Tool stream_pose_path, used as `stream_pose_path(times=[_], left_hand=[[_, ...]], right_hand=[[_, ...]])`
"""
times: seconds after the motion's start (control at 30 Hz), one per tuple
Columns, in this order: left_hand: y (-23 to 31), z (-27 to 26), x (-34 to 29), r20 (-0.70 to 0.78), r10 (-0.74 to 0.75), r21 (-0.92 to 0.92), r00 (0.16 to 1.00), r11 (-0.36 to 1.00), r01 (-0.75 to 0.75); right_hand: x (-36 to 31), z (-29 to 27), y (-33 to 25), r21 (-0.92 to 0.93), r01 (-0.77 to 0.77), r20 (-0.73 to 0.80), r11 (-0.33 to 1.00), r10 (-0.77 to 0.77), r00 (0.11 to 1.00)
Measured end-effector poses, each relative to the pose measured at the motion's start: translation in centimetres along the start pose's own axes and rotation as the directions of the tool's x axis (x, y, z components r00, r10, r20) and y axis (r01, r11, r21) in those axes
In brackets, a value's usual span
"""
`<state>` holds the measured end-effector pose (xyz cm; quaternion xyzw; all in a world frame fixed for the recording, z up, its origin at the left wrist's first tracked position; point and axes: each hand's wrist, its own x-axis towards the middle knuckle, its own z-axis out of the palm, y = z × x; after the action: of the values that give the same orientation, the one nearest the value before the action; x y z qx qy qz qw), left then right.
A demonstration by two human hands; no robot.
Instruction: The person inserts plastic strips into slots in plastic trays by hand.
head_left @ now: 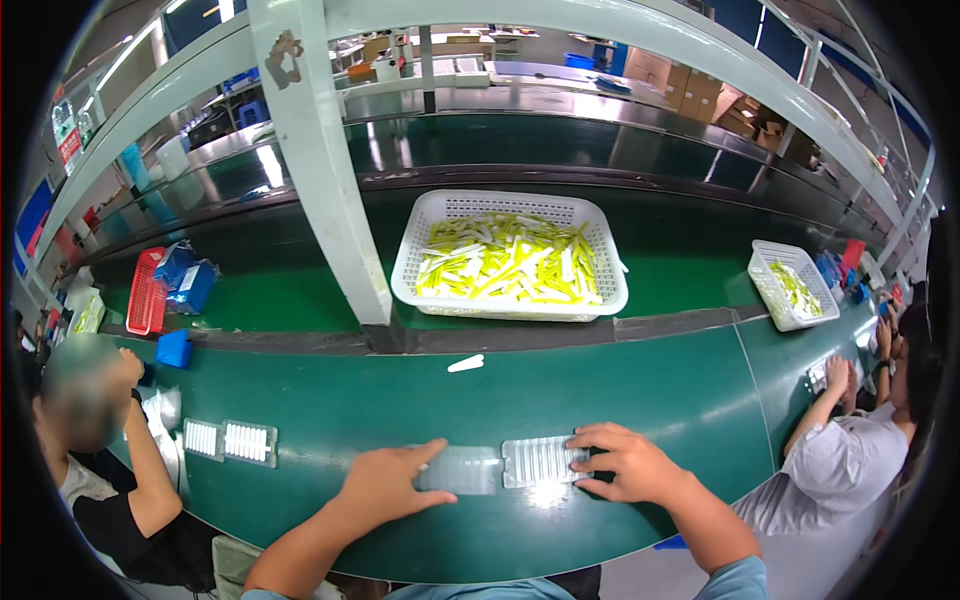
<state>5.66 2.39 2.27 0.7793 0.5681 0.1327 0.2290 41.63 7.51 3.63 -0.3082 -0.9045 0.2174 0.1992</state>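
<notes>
On the green worktop in front of me lie two transparent plastic pieces, end to end. The left piece, a smooth see-through plastic tray [462,471], looks slightly blurred. My left hand [385,485] spans its left end, index finger at the far edge and thumb at the near edge. The right piece is a ribbed plastic tray [538,462] with parallel grooves. At its right end my right hand [632,464] grips it, thumb low and fingertips over the grooves. Whether the two pieces are joined cannot be made out. Farther off lies a white flat strip [465,363].
A white basket [405,270] full of yellow-green and white strips stands beyond the worktop, beside a white post [325,170]. Two filled trays [249,443] lie at left. People sit on both sides. A smaller basket [800,318] and a red basket [146,290] stand farther out.
</notes>
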Motion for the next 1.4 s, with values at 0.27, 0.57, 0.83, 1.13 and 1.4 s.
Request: stream_pose_path(times=[0.27,0.57,0.83,1.13,1.4], left_hand=[[0.3,-0.9,-0.4,0.152,-0.132,-0.394,0.980,0.901,0.182],[-3.7,-1.0,-1.7,0.450,-0.019,-0.855,0.893,-0.299,0.424],[-5.0,0.2,-3.4,0.427,0.152,-0.777,0.891,-0.442,0.448],[-5.9,0.5,-3.5,0.427,0.337,-0.768,0.839,-0.355,0.533],[-3.8,-1.1,-2.8,0.527,0.334,-0.815,0.782,-0.063,0.576]], right_hand=[[-0.2,0.2,-2.5,-0.150,-0.076,-0.118,0.986,0.059,0.991],[7.9,3.6,-6.0,0.038,0.160,-0.152,0.986,-0.152,0.977],[12.1,6.1,-8.9,0.077,0.199,-0.056,0.977,-0.195,0.979],[14.9,6.2,-9.9,0.145,0.251,0.027,0.957,-0.257,0.966],[14.2,5.7,-8.7,0.212,0.230,0.054,0.950,-0.246,0.968]])
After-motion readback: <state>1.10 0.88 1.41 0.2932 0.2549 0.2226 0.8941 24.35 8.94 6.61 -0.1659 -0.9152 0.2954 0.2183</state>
